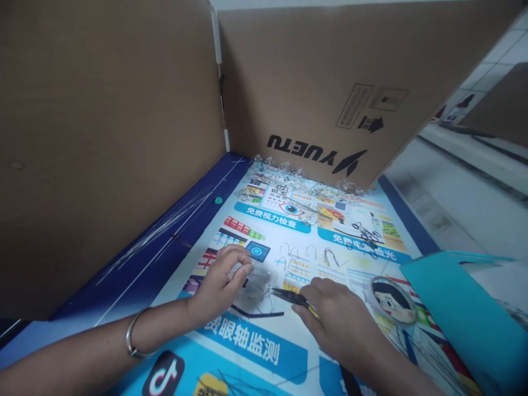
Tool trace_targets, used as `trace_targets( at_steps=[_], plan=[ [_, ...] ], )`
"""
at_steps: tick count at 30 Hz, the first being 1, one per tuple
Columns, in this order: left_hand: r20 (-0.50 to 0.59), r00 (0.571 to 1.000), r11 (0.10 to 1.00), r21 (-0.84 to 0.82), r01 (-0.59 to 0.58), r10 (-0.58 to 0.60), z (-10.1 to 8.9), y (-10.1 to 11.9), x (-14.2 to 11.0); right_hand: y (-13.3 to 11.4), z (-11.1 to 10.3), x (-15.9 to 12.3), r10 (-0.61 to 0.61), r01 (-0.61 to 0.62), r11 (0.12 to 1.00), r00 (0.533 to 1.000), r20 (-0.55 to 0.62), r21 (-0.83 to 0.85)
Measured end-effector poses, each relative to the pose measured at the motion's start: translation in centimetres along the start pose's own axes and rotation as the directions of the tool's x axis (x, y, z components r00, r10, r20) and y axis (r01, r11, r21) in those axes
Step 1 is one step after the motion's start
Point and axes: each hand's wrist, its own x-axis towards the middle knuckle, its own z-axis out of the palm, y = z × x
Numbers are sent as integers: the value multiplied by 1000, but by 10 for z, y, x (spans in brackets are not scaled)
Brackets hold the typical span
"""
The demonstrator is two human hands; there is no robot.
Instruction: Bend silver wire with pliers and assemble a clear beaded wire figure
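My right hand (pixel 340 313) is closed around a pair of needle-nose pliers (pixel 291 296) with dark jaws and a bit of yellow on the handle. The pliers' tip points left and touches or nearly touches a thin wire. My left hand (pixel 223 283), with a metal bangle at the wrist, pinches a see-through, greyish piece with thin wires (pixel 258 286) sticking out of it; its exact kind is hard to make out. Just beyond the hands lie several bent U-shaped wires (pixel 330 256) on the printed sheet (pixel 272 220).
Cardboard walls (pixel 289 71) stand behind and to the left. Clear wire pieces (pixel 305 181) lie along the back, small black rings (pixel 365 236) at the right. Long straight wires (pixel 160 223) rest on the left; a turquoise folder (pixel 462 308) stands at the right.
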Motion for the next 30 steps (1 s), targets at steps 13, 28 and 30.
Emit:
trace_targets(
  at_steps=[13,28,30],
  plan=[
    [54,984,978,-118,172,-167,2,4,-2,-5,15,2,-5,4,1000,994,-105,-14],
    [110,971,960,163,-228,212,-4,10,0,-3,5,-2,-95,82,993,981,-170,-80],
    [125,973,967,138,-213,196,-4,10,1,-3,4,-3,-101,86,993,978,-181,-86]
  ],
)
